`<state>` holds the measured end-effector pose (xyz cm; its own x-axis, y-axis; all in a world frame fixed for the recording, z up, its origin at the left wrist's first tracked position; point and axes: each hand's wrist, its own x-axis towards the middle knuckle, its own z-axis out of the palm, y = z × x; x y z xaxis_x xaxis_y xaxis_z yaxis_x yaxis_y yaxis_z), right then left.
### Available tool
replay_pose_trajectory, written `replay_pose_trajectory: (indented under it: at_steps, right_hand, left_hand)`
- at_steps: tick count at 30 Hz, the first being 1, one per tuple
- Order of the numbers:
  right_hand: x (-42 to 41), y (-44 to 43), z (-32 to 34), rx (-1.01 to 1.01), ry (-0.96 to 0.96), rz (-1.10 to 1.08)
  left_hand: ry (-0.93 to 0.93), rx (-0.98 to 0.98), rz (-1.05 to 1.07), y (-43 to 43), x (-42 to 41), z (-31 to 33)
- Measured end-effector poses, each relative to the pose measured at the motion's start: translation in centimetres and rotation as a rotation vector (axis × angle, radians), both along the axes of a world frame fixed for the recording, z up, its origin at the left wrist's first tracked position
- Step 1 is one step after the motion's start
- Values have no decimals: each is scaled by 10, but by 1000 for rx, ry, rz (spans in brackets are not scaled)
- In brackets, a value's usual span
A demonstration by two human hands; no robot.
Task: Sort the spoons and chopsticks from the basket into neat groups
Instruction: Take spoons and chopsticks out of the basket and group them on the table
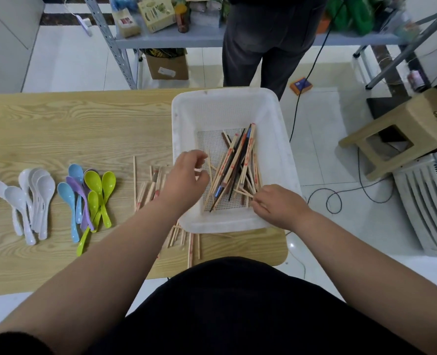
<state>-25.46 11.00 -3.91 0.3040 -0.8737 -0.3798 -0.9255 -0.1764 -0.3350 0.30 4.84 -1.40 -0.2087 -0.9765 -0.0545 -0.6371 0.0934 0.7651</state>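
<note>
Your right hand (276, 204) pinches pale chopsticks (238, 165) in the basket (186, 119) at the bench's right edge; left hand (186, 175) hovers half-curled, empty. Tugging could drag tangled sticks overboard.

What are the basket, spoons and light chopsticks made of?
White basket: looks like moulded plastic, matte, with perforated walls and floor. White spoons and coloured spoons: glossy, likely plastic or melamine, uniform colour with highlights. Light chopsticks: probably bamboo or wood, pale, unvarnished, with red print.
</note>
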Motion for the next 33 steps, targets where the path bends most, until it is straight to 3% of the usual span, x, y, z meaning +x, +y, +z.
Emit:
replay_pose_trajectory:
  at_steps: [4, 13, 22, 33]
  right_hand:
    - [1, 3, -7, -51, -50, 0]
    - [-1, 0, -13, -115, -97, 38]
    - [-5, 2, -21, -151, -132, 37]
    - [-6, -2, -14, -40, -69, 40]
  left_hand:
    - [-176, 254, -79, -10, -48, -25]
    - [-604, 455, 33, -47, -97, -71]
    - [-646, 489, -15, -46, -109, -78]
    - [-350, 487, 93, -31, -90, -57]
